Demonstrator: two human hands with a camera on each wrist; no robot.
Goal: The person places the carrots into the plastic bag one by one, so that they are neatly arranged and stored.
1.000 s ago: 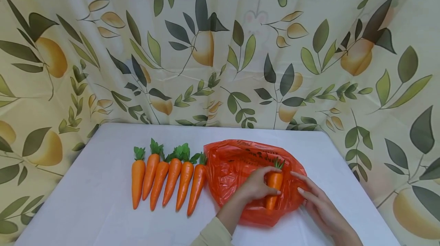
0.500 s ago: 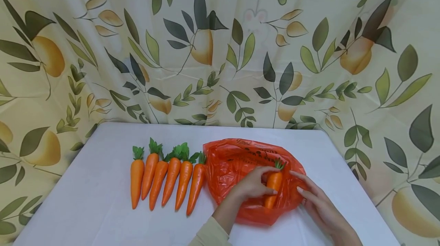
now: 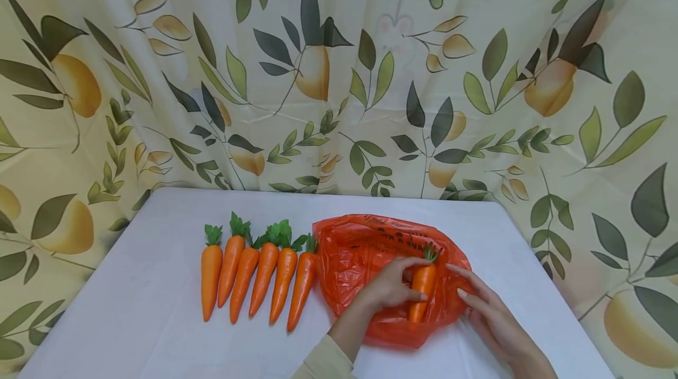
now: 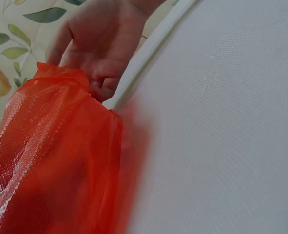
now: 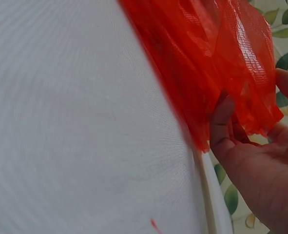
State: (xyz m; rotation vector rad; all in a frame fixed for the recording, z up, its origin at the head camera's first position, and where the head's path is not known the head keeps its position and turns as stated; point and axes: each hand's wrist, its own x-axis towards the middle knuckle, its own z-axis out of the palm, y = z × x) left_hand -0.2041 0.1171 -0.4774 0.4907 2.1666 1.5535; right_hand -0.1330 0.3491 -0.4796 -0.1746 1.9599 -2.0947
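Observation:
An orange-red plastic bag lies with its mouth spread on the white table. My left hand reaches over its near side and grips a carrot between thumb and fingers. That carrot stands tilted inside the bag, green top up, its lower tip out of sight behind the bag's near wall. At the right rim, my right hand holds the bag's edge between thumb and fingers. The right wrist view shows curled fingers at the gathered red plastic. In the left wrist view, the plastic fills the lower left.
Several carrots lie in a row left of the bag, leafy tops pointing away from me. The rightmost carrot sits close against the bag's left side. Behind the white table hangs a curtain printed with fruit and leaves.
My left wrist and thumb have shifted slightly left, still with the carrot in the grip. The right hand, the bag and the row of carrots look practically the same.

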